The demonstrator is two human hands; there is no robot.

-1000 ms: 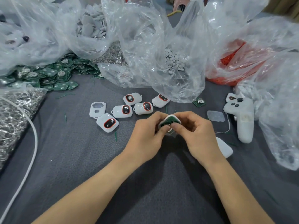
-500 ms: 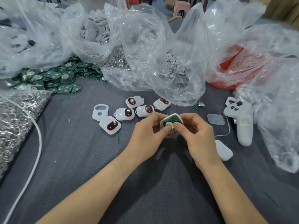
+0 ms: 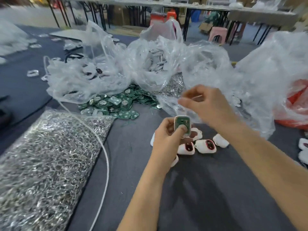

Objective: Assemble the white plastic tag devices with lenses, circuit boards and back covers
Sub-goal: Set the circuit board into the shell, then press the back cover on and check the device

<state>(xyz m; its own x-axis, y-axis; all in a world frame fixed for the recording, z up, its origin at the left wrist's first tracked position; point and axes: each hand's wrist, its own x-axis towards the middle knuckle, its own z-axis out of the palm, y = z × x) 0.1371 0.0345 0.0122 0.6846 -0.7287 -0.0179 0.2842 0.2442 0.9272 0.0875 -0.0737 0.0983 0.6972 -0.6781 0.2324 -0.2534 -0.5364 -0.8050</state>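
Now apart, no longer pinched together on one piece as a moment ago. View tipped up and to the left, so more of the far room showing, plus the whole green pile. Right hand lifted off the tag shell and up, above centre of the frame, close to the clear bag. Blurry, fingers curled with the tips near each other; cannot tell if anything sits between them.

Left hand at centre, gripping the tag shell alone. Shell held upright, open side facing the camera, green circuit board showing inside. Thumb pressed flat on the lower part of the board, other fingers wrapped behind. Both bare forearms reaching in from the bottom of the frame.

Finished tags lying on the grey cloth just below and right of the left hand, some partly hidden behind it. Pile of green boards above and left of centre. Bag of silver rings filling the lower left, white cord curving past it.
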